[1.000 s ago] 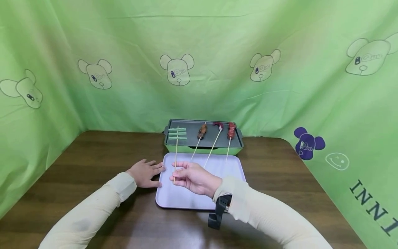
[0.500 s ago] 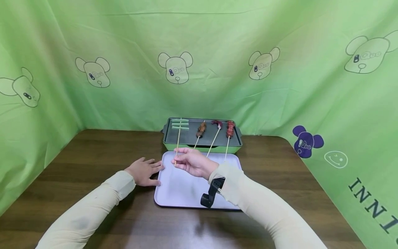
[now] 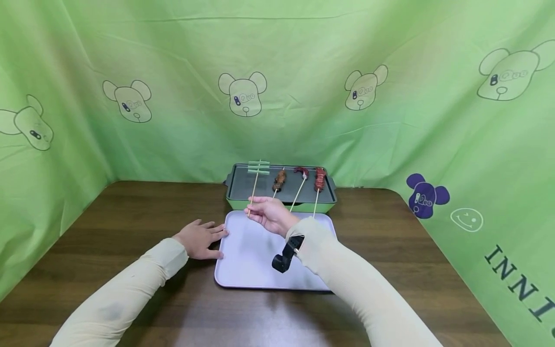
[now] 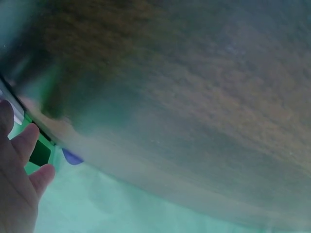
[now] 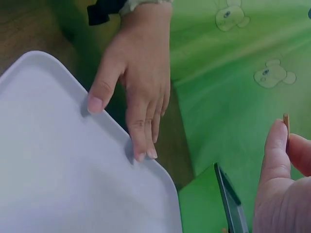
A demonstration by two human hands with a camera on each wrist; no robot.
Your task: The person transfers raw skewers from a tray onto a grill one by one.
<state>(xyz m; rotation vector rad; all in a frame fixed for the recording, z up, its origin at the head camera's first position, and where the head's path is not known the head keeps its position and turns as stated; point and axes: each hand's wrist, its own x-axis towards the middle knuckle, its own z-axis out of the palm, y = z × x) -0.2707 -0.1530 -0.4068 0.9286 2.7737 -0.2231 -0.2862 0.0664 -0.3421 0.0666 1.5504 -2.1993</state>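
My right hand [image 3: 272,214] pinches the lower end of a thin wooden skewer [image 3: 254,190] between thumb and fingers. Several pale green strips [image 3: 258,167] are threaded crosswise near its top, over the left part of a dark griddle [image 3: 238,188] with a green base. In the right wrist view, the stick's end [image 5: 286,119] shows between thumb and finger. My left hand [image 3: 200,239] lies with spread fingers on the left rim of a pale lilac tray [image 3: 247,262]; the right wrist view shows its thumb and fingertips touching that rim.
On the griddle lie a brown meat skewer [image 3: 279,180], a curled dark-red skewer [image 3: 302,172] and a red chunk skewer [image 3: 320,179], sticks pointing toward me. The tray stands right in front of the griddle on a wooden table [image 3: 143,217]. A green curtain [image 3: 182,135] hangs behind.
My right hand has moved forward and slightly right, carrying the green-strip skewer from the griddle's left edge toward its back. The left hand stays on the tray's rim.
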